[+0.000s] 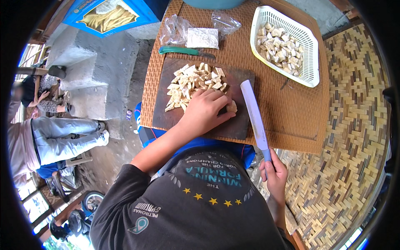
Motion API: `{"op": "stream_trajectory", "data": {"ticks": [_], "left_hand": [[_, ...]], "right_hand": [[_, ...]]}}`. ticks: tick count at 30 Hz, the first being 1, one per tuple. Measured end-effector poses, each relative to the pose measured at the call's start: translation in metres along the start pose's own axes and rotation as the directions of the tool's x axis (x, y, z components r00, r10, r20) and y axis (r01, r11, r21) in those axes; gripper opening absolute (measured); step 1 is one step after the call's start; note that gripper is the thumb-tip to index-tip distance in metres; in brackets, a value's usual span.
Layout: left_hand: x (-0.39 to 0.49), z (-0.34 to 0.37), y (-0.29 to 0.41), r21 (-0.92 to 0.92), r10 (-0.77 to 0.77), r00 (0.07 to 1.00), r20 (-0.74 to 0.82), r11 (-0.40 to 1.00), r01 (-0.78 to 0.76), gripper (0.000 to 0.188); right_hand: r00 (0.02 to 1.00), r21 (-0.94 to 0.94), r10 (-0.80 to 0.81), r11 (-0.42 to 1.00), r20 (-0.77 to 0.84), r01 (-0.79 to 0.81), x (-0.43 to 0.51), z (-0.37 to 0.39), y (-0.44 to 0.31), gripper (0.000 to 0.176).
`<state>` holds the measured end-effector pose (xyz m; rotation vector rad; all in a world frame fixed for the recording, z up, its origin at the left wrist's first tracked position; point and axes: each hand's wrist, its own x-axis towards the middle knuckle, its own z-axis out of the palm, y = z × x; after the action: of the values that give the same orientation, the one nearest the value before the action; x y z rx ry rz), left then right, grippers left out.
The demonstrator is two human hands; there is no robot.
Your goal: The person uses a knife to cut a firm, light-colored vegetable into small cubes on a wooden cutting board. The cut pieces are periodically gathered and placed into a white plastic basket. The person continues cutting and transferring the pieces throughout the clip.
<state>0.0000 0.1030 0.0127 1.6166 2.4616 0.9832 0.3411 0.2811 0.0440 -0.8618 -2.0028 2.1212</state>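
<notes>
My left hand point(206, 109) is low over a dark wooden cutting board point(240, 125). Its thumb and fingers close around a pale chunk of root or tuber point(232, 107), mostly hidden by the hand. Just beyond the fingers lies a heap of cut pale pieces point(193, 79) with brownish edges. My right hand point(275, 173) grips the blue handle of a long straight-bladed knife point(254, 112). Its blade points away from me along the board's right edge, apart from the chunk.
The woven brown table point(281, 115) also bears a white plastic basket point(312, 53) of chopped pieces, a green utility knife point(179, 50), clear plastic bags point(175, 29) and a white packet point(202, 38). A blue box point(109, 31) stands far left. Two people are at left, near concrete steps point(87, 68).
</notes>
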Motion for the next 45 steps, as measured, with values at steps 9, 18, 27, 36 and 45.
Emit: {"op": "stream_trajectory", "data": {"ticks": [9,18,27,36,45], "left_hand": [[-0.008,-0.002,-0.006,-0.049,0.031,0.998,-0.046,0.998,-0.034,0.035],[-0.011,0.004,-0.008,-0.029,0.09,0.988,-0.129,0.995,-0.094,0.025],[-0.011,0.003,-0.009,-0.033,0.129,0.984,-0.126,0.99,-0.134,0.019],[-0.012,0.006,-0.012,-0.022,0.129,0.984,-0.125,0.991,-0.133,0.02],[-0.012,0.007,-0.012,-0.008,0.115,0.986,-0.118,0.993,-0.117,0.02]], "right_hand": [[1.0,-0.026,-0.006,1.0,-0.025,0.006,-0.006,0.013,-0.002,0.056],[0.992,-0.186,-0.05,0.982,-0.112,0.029,-0.03,0.034,0.0,0.052],[0.986,-0.357,-0.096,0.933,-0.135,0.042,-0.042,0.052,-0.005,0.049],[0.985,-0.44,-0.089,0.898,-0.147,0.016,-0.044,0.06,-0.012,0.048],[0.984,-0.445,-0.106,0.895,-0.146,0.03,-0.044,0.061,-0.013,0.048]]}}
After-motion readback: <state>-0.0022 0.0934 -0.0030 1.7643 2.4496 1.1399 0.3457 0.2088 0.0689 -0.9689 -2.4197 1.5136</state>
